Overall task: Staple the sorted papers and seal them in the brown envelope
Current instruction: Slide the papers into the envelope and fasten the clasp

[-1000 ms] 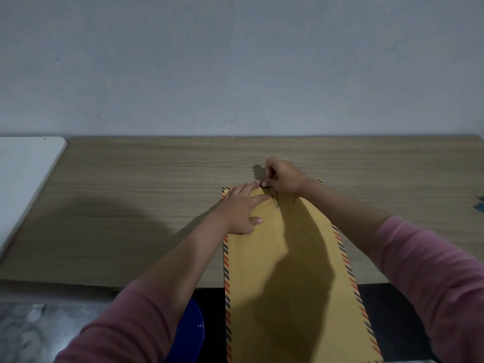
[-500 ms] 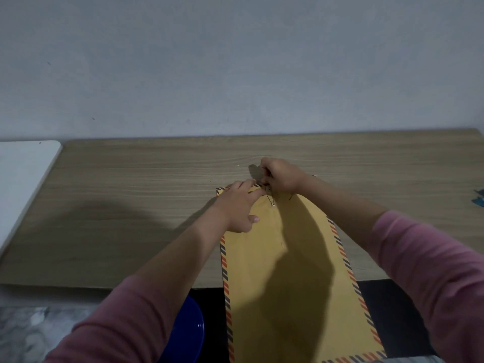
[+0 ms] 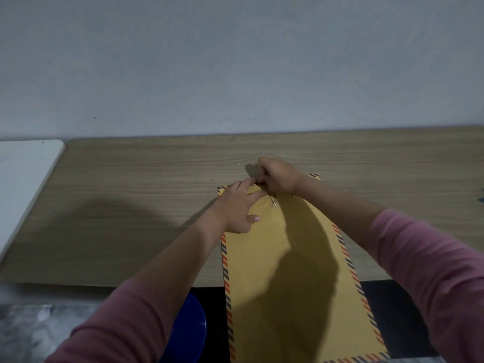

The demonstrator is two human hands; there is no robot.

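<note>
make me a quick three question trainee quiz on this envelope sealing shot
1. True or false: the brown striped-edge paper envelope lies wholly on the wooden table.
2. Which hand lies flat on the envelope's far end? A) left hand B) right hand
3. Fill in: beside the near table edge, under the left forearm, shows a round ____ object.

Key
1. False: its near end overhangs the table edge.
2. A; the right hand is closed, pinching at the far edge near a small metal clasp.
3. Blue.
</note>
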